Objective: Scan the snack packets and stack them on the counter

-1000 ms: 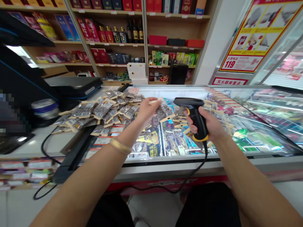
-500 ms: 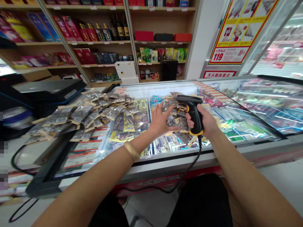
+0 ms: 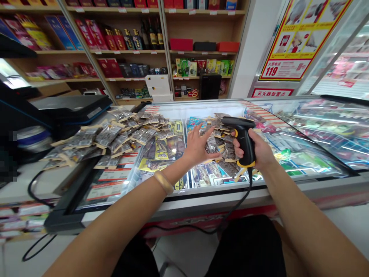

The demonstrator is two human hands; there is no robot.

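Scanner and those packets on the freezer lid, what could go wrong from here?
The loose packets under the spread left hand lie on a smooth glass lid; a nudge might slide some off. The cable of the scanner, gripped in the right hand, hangs slack past the freezer's front and could snag. The larger heap at left straddles the lid's edge and may spill.

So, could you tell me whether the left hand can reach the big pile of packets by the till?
Probably yes: the left hand is open, and the big pile of packets lies uncovered to its left, with nothing standing between them.
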